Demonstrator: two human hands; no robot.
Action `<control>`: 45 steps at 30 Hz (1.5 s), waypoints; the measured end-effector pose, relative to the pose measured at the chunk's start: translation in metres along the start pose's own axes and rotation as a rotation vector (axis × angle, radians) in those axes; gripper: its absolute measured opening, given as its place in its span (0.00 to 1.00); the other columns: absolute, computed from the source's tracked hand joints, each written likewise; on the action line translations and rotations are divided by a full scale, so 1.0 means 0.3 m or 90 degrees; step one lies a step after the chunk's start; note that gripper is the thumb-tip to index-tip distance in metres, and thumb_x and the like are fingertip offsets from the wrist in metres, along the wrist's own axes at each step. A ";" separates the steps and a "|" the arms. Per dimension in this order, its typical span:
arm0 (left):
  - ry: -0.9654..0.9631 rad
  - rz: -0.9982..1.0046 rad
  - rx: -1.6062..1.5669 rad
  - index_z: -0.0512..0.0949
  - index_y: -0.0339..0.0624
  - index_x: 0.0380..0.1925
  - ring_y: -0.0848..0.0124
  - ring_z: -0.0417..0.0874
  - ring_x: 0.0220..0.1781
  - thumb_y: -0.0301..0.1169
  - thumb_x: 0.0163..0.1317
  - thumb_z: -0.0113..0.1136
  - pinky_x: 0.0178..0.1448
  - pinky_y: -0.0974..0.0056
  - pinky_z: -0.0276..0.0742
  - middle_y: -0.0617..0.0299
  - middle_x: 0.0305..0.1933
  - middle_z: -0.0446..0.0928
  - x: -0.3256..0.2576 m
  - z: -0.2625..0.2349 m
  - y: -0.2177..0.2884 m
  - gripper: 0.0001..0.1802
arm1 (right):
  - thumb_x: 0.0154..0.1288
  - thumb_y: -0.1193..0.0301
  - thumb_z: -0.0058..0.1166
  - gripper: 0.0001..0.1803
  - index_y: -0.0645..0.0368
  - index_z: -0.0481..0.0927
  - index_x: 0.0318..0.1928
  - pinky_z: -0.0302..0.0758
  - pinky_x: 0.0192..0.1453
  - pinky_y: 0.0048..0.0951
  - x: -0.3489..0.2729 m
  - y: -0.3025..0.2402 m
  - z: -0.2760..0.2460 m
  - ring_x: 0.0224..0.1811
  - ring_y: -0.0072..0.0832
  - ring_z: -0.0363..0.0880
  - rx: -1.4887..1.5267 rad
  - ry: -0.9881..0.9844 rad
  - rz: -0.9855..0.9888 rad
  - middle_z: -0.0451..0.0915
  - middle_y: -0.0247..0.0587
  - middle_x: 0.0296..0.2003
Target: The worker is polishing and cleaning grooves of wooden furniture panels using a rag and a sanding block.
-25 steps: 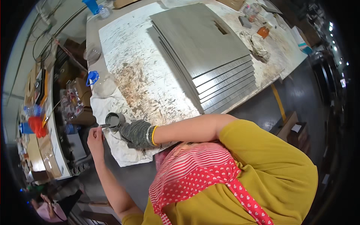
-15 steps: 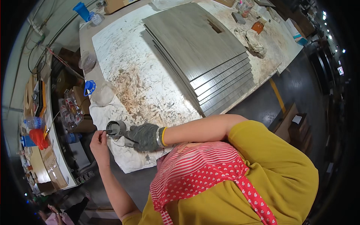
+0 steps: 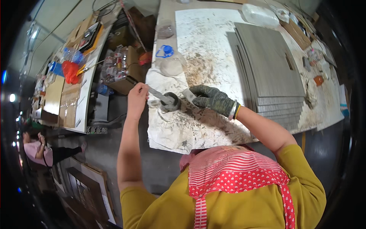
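Step in hand, as I read it: a stick being worked in a cup. The left grip [image 3: 138,97], bare, pinches the upper end of a flat grey stick [image 3: 154,92] out past the worktop's [image 3: 166,15] left edge; the stick slants down with its far end in the dark cup [image 3: 172,106]. Cup stands on the crumpled white cloth [image 3: 162,131], in from that left edge, toward the near left corner. Right grip [image 3: 213,100], in a dark grey glove, has thumb and fingers closed on a pale flat piece [image 3: 189,95], just right of the cup, apart from it by the look of it. Next move, my judgement: calls for a firm left pinch and an easy lift past the rim, since no hand steadies the cup and it could tip. Versus half a second ago: the gloved hand was right up against the cup's side, now it's off to the right with the pale piece showing; far more of the stick is visible too. View has swung, so the grey board stack [image 3: 267,61] sits further right in it; it's along the worktop's right side, no change I can make out.
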State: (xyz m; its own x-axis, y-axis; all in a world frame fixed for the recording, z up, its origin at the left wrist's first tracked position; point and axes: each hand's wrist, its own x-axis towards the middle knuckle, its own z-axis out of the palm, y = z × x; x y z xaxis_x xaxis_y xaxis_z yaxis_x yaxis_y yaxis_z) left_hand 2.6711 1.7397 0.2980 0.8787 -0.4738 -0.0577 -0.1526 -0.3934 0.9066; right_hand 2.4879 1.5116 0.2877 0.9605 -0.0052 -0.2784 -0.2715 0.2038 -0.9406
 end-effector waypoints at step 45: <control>0.120 -0.214 -0.577 0.71 0.45 0.33 0.79 0.74 0.27 0.31 0.67 0.54 0.33 0.76 0.69 0.66 0.29 0.75 -0.289 0.164 -0.103 0.04 | 0.71 0.71 0.41 0.19 0.70 0.68 0.56 0.80 0.52 0.38 0.023 0.088 0.172 0.47 0.40 0.80 0.725 -0.122 0.183 0.77 0.54 0.48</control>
State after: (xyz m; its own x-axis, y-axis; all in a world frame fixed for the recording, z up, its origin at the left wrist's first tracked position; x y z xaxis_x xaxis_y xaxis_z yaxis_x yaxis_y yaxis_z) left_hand 2.5772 1.7541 0.2545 0.8825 -0.2837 -0.3752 0.4541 0.3059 0.8368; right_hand 2.4903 1.5675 0.2709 0.8932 0.3097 -0.3259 -0.3605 0.9265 -0.1077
